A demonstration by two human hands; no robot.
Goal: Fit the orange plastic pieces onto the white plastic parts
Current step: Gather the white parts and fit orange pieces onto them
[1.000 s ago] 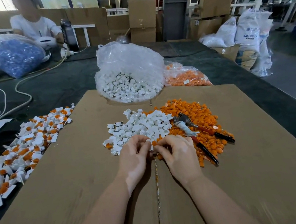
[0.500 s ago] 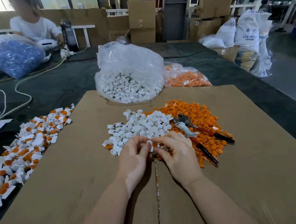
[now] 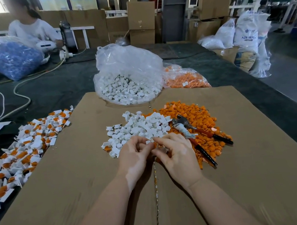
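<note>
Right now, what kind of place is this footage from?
Probably a small factory or warehouse assembly bench. Bulk bags of white parts and orange pieces sit behind a cardboard work mat, stacked cartons and resin sacks line the back, and another worker sits further along the table.

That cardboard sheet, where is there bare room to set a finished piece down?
The cardboard sheet is bare between the assembled pile and the left hand, and right of the pliers. It is crowded around the white pile and orange pile.
</note>
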